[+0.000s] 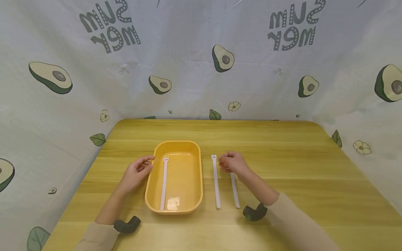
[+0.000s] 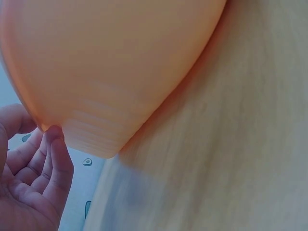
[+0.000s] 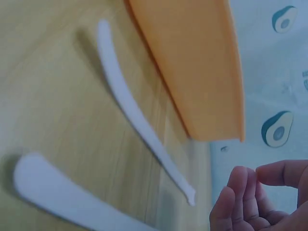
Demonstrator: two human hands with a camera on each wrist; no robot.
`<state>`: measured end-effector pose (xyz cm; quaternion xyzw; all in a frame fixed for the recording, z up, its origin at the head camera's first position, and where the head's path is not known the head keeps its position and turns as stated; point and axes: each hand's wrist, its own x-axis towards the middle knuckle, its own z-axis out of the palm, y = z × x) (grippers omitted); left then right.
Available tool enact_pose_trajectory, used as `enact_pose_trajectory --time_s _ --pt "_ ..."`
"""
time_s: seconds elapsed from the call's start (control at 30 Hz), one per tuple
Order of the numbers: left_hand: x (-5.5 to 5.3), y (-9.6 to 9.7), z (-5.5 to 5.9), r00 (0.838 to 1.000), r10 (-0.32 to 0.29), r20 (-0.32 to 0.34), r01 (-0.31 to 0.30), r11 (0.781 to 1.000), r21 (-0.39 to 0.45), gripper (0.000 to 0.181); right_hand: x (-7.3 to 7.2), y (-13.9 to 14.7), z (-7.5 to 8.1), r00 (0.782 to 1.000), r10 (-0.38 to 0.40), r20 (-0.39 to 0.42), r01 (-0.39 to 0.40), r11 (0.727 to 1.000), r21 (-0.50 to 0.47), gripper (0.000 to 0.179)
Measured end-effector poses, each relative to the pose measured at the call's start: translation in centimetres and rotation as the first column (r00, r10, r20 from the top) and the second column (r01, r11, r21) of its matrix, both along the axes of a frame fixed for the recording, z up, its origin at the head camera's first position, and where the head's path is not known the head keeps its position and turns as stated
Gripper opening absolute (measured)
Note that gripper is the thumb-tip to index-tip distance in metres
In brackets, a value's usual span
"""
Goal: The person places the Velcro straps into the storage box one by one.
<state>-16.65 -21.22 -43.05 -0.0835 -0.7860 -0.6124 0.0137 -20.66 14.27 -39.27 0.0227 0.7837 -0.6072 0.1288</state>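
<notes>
In the head view, my left hand (image 1: 134,175) is at the left side of a yellow tray (image 1: 153,208). The left wrist view shows its thumb and fingers (image 2: 57,144) pinching the tray's rim. One white cable tie (image 1: 164,183) lies lengthwise inside the tray. To the right of the tray, a second white cable tie (image 1: 216,184) lies on the table. My right hand (image 1: 233,162) hovers over the upper end of a third cable tie (image 1: 235,191), hiding its head. Its fingers are loosely bent, thumb near fingertips (image 3: 240,175), with nothing visible between them.
The wood-grain table (image 1: 298,167) extends to both sides. A white cloth (image 1: 188,31) printed with avocados hangs behind it and at the sides. Dark curved pieces (image 1: 127,225) sit at both wrists, by the beige sleeves (image 1: 301,223).
</notes>
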Motion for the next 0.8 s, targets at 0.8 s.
enact_pose_trajectory --time_s 0.8 --pt "-0.3 0.7 0.0 0.999 0.036 0.011 -0.036 0.999 -0.004 0.035 -0.3 4.1 -2.1 0.994 -0.018 -0.104 0.053 0.938 0.344 0.010"
